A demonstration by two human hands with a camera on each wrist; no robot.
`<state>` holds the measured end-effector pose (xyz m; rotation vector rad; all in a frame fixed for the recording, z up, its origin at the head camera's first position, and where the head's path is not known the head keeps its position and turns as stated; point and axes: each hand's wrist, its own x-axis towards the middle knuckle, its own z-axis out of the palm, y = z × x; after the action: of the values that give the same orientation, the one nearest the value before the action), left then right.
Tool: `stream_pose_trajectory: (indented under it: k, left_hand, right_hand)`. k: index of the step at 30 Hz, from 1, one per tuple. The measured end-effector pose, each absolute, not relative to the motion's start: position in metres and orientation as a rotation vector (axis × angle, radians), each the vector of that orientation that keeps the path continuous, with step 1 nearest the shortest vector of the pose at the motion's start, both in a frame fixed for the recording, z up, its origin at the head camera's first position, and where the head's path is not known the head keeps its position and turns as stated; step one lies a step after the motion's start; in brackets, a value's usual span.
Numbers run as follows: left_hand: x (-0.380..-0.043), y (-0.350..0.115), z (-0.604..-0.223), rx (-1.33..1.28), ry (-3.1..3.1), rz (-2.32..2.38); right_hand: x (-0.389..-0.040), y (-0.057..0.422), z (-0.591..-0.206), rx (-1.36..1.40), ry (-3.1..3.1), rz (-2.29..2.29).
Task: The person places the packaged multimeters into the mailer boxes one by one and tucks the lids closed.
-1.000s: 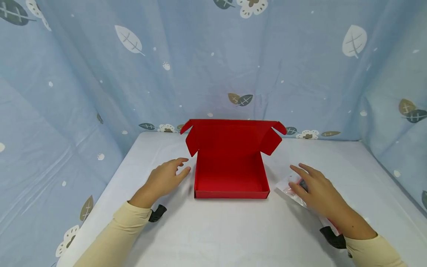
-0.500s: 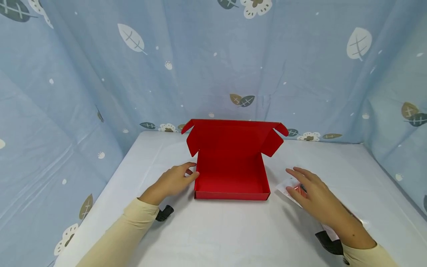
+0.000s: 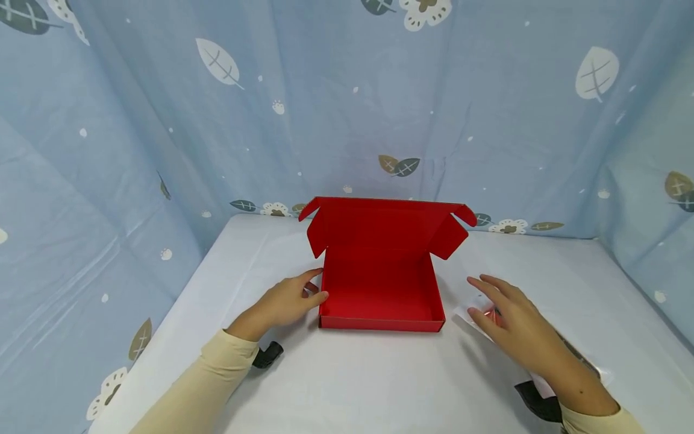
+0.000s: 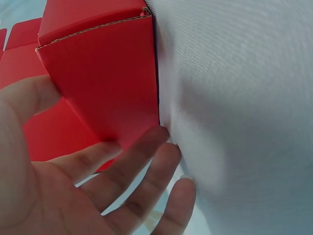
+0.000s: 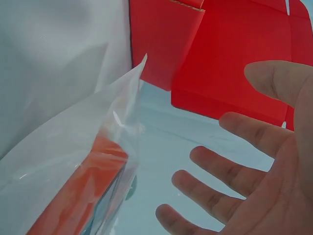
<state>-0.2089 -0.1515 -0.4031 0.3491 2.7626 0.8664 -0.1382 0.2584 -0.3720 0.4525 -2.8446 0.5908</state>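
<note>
The red box (image 3: 382,324) stands on the white table (image 3: 347,380) between the 2 hands, its lid (image 3: 385,226) raised at the back; its inside shows bare red card. Its cut edges show corrugated board, so it should prove light and fairly stiff, liable to crease under hard pressure. Recommended hold: the side walls, clear of the thin side flaps (image 3: 449,238). The left hand (image 3: 287,302) has its thumb and fingers apart about the left wall, thumb by the rim, fingers along the outer face; no firm clamp shows. The right hand (image 3: 523,331) hangs over the plastic bag (image 5: 54,161), fingers apart, holding nothing. The clear bag lies right of the box and contains an orange item (image 5: 80,191), not identifiable. The film is probably soft and slippery; grip it through the contents, not the loose corner.
</note>
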Motion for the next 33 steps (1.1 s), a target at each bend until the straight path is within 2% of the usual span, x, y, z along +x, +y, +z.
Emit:
stream_pose_trajectory:
  k: [24, 33]
  left_hand:
    - [-0.211, -0.152, -0.405, 0.433, 2.74, 0.937]
    - [-0.211, -0.152, -0.405, 0.428, 2.744, 0.945]
  right_hand:
    - [-0.149, 0.301, -0.391, 0.396, -3.007, 0.247]
    - [-0.158, 0.318, -0.394, 0.219, -3.198, 0.212]
